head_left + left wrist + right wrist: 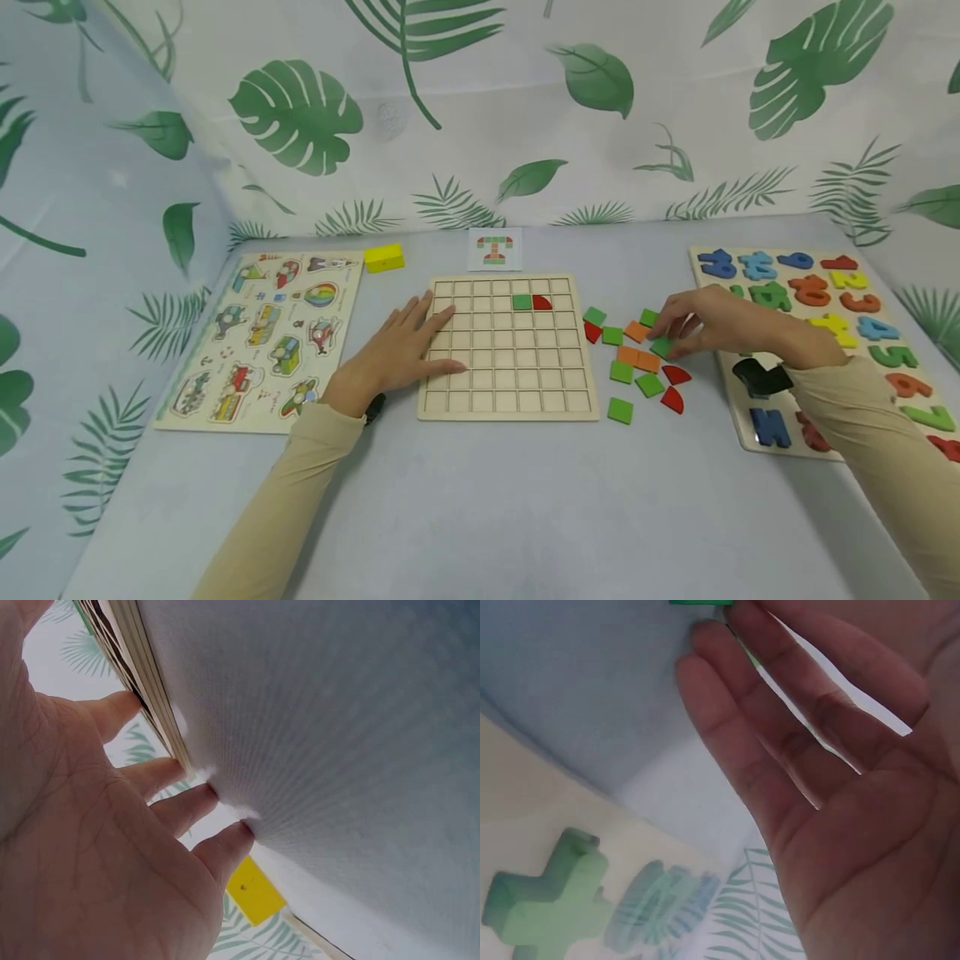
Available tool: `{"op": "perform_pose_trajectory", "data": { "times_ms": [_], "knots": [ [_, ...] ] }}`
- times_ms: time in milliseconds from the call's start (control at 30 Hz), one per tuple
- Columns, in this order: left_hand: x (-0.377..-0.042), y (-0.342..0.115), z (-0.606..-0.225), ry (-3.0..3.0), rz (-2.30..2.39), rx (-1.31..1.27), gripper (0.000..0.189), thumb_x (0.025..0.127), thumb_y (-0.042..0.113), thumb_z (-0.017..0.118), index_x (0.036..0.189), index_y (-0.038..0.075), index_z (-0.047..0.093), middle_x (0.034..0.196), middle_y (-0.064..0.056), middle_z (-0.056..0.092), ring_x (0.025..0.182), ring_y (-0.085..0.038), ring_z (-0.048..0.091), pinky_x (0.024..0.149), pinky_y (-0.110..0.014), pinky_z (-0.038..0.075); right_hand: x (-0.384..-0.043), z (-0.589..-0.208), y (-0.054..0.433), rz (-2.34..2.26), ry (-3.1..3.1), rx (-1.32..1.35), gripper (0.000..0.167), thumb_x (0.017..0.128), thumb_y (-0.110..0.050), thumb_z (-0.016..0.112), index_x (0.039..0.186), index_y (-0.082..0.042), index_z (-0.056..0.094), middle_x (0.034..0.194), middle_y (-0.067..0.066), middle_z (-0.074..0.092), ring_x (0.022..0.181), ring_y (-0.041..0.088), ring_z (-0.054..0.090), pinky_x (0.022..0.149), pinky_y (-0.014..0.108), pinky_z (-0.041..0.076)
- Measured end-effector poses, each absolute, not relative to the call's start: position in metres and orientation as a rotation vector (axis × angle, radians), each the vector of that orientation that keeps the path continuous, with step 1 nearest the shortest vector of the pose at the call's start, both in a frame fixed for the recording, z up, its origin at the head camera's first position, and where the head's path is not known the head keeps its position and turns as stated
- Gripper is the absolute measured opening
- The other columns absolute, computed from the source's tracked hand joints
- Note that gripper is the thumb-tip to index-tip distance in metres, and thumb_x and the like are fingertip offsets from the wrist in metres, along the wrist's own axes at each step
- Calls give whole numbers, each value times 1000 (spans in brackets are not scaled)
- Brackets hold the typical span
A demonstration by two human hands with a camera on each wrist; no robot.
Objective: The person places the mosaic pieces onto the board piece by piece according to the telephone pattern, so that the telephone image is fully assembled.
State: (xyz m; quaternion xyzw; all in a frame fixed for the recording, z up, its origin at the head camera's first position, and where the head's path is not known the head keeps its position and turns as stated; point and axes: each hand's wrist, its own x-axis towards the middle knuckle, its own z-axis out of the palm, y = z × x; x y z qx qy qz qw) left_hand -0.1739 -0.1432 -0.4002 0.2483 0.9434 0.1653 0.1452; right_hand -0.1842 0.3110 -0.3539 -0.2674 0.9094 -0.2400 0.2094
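My left hand rests with spread fingers on the left edge of the wooden grid board. In the left wrist view its fingertips lie along the board's side. A green square tile and a red quarter-circle tile sit side by side in the grid's second row. To the right of the board, my right hand pinches a green square tile between thumb and fingers, over the loose tiles. Around it lie orange tiles, green tiles and red quarter-circles.
A pattern card stands behind the board. Left of it are a yellow block and a vehicle picture puzzle. On the right, beneath my right forearm, lies a letter and number puzzle. A leaf-patterned cloth hangs behind.
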Motion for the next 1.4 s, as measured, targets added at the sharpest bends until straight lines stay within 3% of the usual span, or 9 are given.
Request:
{"op": "perform_pose_trajectory", "data": {
  "times_ms": [433,867,1400],
  "knots": [
    [-172,-141,-401,2713,486,713,94,98,61,64,168,13,22,174,-21,1,160,-43,5,127,-58,7,-193,-353,307,-671,2446,-611,26,77,1,90,99,-2,77,100,1,72,89,20,69,76,30,61],
    [-172,-141,-399,2716,481,710,95,98,61,64,169,14,21,174,-20,0,160,-42,4,128,-57,6,-193,-352,314,-682,2487,-667,25,76,-1,92,94,-7,76,97,-2,73,85,14,67,78,26,60],
    [-173,-143,-398,2710,482,706,95,98,61,63,169,14,21,174,-21,0,160,-42,4,127,-58,7,-195,-344,318,-690,2491,-786,21,85,0,84,100,-13,79,98,-6,71,85,6,63,79,24,59]
  ]
}}
